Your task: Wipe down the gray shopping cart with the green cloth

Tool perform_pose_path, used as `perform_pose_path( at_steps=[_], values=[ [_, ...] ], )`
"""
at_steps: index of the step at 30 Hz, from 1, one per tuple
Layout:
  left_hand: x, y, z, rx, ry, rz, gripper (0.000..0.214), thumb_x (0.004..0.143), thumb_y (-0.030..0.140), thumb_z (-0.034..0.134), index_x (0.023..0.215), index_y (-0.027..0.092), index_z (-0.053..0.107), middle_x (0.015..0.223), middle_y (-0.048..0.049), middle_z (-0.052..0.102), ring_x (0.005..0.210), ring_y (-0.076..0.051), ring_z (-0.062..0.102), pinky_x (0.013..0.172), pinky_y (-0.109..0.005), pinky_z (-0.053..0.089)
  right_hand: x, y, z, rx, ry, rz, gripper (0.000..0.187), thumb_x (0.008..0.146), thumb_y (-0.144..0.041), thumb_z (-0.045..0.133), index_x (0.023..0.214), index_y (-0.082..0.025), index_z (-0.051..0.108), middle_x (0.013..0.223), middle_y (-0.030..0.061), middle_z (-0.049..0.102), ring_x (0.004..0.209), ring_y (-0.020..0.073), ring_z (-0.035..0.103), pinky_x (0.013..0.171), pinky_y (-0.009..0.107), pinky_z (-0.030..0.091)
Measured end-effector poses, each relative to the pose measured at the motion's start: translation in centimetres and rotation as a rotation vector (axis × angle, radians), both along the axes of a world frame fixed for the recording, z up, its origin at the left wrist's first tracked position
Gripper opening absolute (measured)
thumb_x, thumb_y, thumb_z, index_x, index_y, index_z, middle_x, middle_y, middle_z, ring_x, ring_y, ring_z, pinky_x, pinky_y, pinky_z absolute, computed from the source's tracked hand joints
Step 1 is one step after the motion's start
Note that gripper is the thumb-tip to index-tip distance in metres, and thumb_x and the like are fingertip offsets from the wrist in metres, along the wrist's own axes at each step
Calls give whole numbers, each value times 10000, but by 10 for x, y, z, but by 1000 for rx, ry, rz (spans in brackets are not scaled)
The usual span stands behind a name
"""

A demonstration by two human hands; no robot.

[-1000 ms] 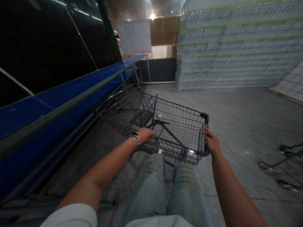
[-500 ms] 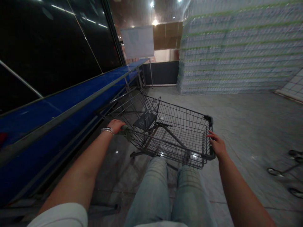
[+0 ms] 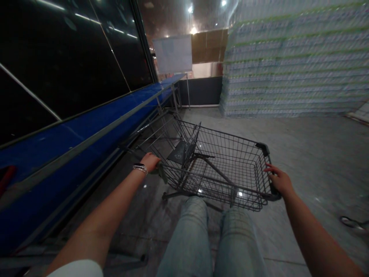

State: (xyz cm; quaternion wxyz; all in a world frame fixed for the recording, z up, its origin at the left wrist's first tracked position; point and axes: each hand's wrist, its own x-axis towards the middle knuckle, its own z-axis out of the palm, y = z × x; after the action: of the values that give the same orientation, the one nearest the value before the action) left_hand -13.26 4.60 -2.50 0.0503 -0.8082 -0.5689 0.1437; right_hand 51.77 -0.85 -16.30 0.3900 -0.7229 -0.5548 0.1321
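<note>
A dark wire shopping cart [image 3: 227,157] stands right in front of my legs, its basket holding nothing I can see. My left hand [image 3: 150,161], with a bracelet at the wrist, is closed on the cart's near left corner, beside a second cart [image 3: 157,130] nested against the wall. My right hand [image 3: 281,182] grips the black-capped near right corner of the basket, fingers curled over the rim. The fold-down child seat flap [image 3: 184,148] stands up inside the basket on the left.
A long blue ledge with a grey rail [image 3: 86,127] runs along the left under dark glass. A tall wall of stacked shrink-wrapped bottle packs [image 3: 291,65] fills the back right. A white sign board [image 3: 173,54] stands at the far end. Part of another cart's base [image 3: 353,223] shows at the right edge.
My left hand moved from the middle of the near rim out to the left corner. The cart and my right hand have shifted to the right, away from the nested cart.
</note>
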Motion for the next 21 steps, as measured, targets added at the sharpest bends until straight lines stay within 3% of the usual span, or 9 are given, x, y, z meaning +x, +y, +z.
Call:
perform_pose_path(
  at_steps=[9,15,21],
  values=[
    [67,-18,5,-94,85,-32,207,779,236,756,968,156,724,1036,-168,735,1024,-285,693,890,-343,515,21,11,14,-150,-295,-29,254,694,-262,533,848,-278,736,1366,-37,625,983,273,675,892,433,512],
    [157,-40,-4,-132,24,-165,235,807,272,741,1000,138,730,1028,-186,731,1016,-311,701,868,-375,552,40,21,16,-173,-282,-26,237,711,-270,521,834,-281,722,1375,-41,621,1025,258,668,893,395,498],
    [241,-50,-17,-146,-61,-248,225,834,245,694,1012,113,730,1012,-195,726,1016,-313,698,857,-395,575,45,23,18,-156,-301,-31,222,705,-272,532,804,-276,731,1362,-36,633,939,237,674,831,361,488]
  ],
)
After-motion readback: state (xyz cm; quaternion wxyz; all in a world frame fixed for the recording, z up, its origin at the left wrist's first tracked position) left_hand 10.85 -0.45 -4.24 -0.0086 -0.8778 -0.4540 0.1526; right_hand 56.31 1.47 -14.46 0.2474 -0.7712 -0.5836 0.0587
